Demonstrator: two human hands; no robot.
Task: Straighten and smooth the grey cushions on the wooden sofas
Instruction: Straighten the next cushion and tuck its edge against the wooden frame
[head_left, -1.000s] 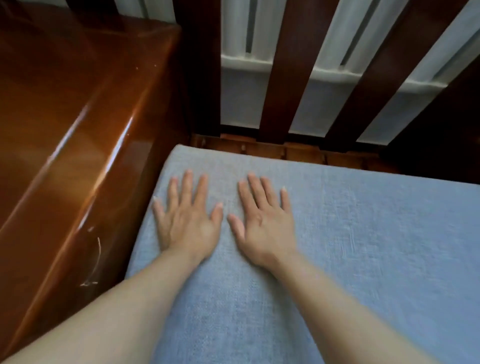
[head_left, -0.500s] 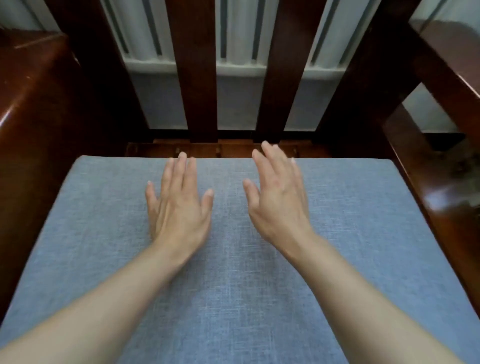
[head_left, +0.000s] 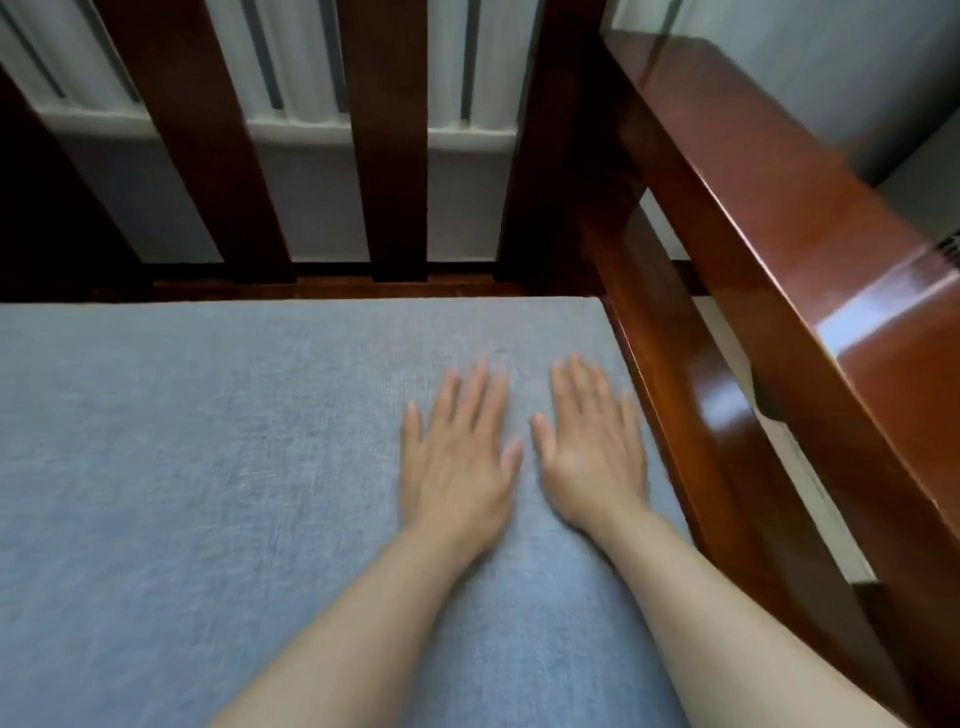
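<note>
- Grey cushion (head_left: 208, 493) lies flat on the sofa seat, beside the right armrest (head_left: 779, 249).
- Left hand (head_left: 457, 467) and right hand (head_left: 592, 457) press flat, fingers straight, holding nothing, near that armrest.
- Fabric looks smooth; other cushions unseen.

Wooden sofa frame (head_left: 789, 291), arm at right of frame, w/ grey cushion (head_left: 208, 493) filling lower left. Left hand (head_left: 457, 457) & right hand (head_left: 592, 452) lie flat on cushion, center-right.
</note>
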